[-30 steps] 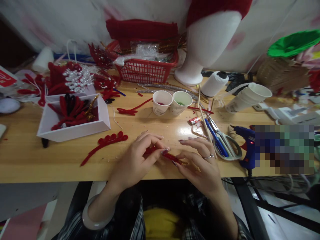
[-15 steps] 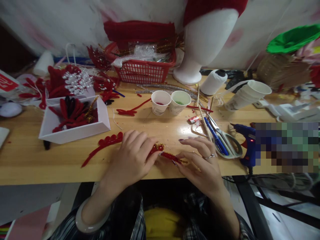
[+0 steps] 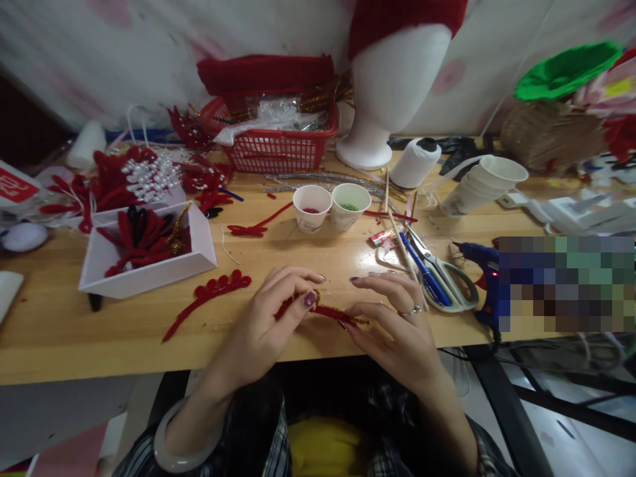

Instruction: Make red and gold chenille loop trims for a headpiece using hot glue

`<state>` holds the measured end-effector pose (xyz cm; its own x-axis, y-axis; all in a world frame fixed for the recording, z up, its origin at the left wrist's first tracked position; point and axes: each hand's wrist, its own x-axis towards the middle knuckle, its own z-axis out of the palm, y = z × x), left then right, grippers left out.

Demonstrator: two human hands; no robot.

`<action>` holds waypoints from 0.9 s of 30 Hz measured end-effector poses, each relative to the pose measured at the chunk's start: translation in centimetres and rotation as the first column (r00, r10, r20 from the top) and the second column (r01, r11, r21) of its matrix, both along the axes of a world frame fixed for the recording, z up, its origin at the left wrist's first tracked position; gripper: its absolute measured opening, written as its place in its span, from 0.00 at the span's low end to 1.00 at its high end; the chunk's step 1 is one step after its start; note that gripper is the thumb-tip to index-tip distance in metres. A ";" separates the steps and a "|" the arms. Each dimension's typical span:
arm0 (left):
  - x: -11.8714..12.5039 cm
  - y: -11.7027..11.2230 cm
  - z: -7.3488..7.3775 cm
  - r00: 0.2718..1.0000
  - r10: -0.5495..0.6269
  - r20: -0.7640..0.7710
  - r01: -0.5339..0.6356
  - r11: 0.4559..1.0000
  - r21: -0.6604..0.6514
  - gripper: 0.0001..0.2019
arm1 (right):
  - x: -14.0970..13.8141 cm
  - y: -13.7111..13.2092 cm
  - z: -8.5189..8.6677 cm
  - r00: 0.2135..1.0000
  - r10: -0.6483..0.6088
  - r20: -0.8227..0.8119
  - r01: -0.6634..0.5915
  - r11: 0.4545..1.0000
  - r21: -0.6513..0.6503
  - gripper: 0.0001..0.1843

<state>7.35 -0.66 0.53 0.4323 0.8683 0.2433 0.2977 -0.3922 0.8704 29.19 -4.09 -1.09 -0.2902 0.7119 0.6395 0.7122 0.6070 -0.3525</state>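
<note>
Between my hands runs a red fuzzy stem point(image 3: 330, 313) trimmed with gold tinsel, a gold curl near its left part. My left hand point(image 3: 278, 311) is closed on its left part, the thumb over the curl, and hides much of that end. With thumb and fingers, my right hand point(image 3: 390, 321) pinches the right end, where a gold tip sticks out; its upper fingers are raised. To the left on the table lies another red fuzzy piece point(image 3: 218, 285), a long curved stem with a row of round loops.
Two paper cups point(image 3: 312, 218) hold small red and green bits. Scissors point(image 3: 450, 281), a blue pen point(image 3: 422, 268) and a blue glue gun point(image 3: 484, 265) lie at right. A white box point(image 3: 154, 281) of red pieces stands left. Behind are a red basket point(image 3: 278, 152) and a white mannequin head point(image 3: 397, 99).
My left hand has turned and shifted slightly right, its thumb now over the gold curl. More of the looped red piece shows. My right hand keeps its pinch. The view has shifted slightly.
</note>
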 end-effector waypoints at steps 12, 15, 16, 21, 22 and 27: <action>-0.1 0.4 0.1 0.984 0.043 -0.172 -0.027 0.995 0.094 0.11 | 0.2 -0.3 0.0 1.000 -0.006 -0.006 0.006 1.000 0.011 0.10; -0.8 1.6 -0.1 0.905 0.166 -0.391 -0.001 0.921 0.389 0.11 | 0.3 -0.3 0.0 1.000 -0.009 -0.003 0.009 1.000 0.014 0.09; -1.1 2.0 -0.3 0.865 0.219 -0.451 0.012 0.889 0.457 0.11 | 0.3 -0.3 0.0 1.000 -0.010 -0.002 0.010 1.000 0.014 0.09; -3.5 3.4 -0.7 0.716 0.429 -0.551 -0.048 0.817 0.574 0.12 | 0.5 -0.2 0.0 1.000 -0.007 0.003 0.007 1.000 0.017 0.09; -3.8 3.5 -0.7 0.739 0.440 -0.511 -0.096 0.819 0.565 0.11 | 0.5 -0.2 -0.1 1.000 -0.006 0.004 0.006 1.000 0.020 0.09; -4.0 3.3 -0.8 0.901 0.427 -0.079 -0.418 0.902 0.109 0.05 | 0.8 -0.1 -0.4 1.000 0.000 0.003 0.000 1.000 0.012 0.09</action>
